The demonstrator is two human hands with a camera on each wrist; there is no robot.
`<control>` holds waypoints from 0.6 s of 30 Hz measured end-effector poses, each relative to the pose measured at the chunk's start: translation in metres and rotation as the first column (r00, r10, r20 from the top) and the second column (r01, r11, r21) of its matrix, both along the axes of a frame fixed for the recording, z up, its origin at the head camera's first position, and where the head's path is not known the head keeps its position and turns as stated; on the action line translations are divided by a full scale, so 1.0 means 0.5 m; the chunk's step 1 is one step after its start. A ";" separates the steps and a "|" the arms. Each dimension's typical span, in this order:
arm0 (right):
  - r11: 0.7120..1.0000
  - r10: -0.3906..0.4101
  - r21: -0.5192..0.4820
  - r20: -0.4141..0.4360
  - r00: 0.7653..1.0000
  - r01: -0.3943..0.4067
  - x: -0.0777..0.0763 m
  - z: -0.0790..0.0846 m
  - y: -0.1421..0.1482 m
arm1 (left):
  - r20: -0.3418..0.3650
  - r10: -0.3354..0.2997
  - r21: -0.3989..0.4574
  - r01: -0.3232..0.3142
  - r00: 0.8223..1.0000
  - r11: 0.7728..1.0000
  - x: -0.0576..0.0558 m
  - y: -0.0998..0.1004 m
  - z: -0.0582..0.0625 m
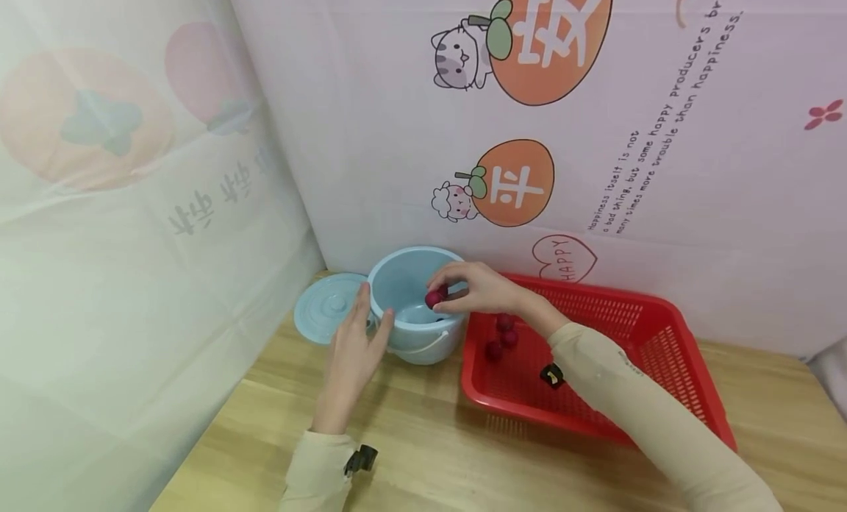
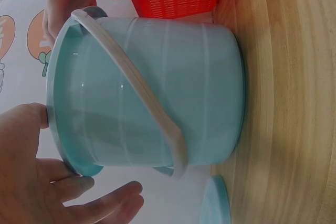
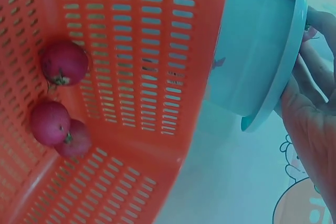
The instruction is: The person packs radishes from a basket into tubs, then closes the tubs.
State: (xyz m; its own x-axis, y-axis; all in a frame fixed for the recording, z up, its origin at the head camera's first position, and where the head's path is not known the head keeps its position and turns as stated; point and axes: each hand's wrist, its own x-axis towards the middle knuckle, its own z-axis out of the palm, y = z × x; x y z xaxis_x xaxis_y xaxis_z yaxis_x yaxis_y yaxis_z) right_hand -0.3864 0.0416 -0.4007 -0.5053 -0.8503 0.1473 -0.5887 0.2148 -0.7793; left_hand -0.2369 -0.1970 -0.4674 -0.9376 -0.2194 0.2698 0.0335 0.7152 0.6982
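My right hand (image 1: 481,288) is over the mouth of a light blue bucket (image 1: 423,350), pinching dark red cherry tomatoes (image 1: 433,299) between thumb and fingers. At least two show there. My left hand (image 1: 354,350) is at the bucket's near left side; its fingers are spread and fairly straight, touching the rim in the left wrist view. Inside the bucket something dark shows at the bottom, mostly hidden by the rim. Right of the bucket stands a red perforated basket (image 1: 595,420) with three more tomatoes (image 3: 64,63) lying in its left end.
The bucket's round blue lid (image 1: 324,306) lies on the wooden table (image 1: 410,438) behind the left hand. A pale handle (image 1: 423,346) hangs down the bucket's front. Printed cloth (image 1: 370,129) closes off the back and left sides. A black camera mount (image 1: 360,460) sits on the left wrist.
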 end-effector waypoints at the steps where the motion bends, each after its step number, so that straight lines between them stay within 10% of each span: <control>1: 1.000 0.005 0.014 -0.009 1.000 -0.005 -0.004 0.003 -0.001 | -0.005 0.000 0.001 0.000 1.000 1.000 -0.003 0.001 0.000; 18: 0.978 0.127 0.178 -0.114 0.985 -0.106 -0.020 0.023 -0.021 | -0.023 -0.003 -0.010 0.003 1.000 1.000 -0.006 0.000 0.000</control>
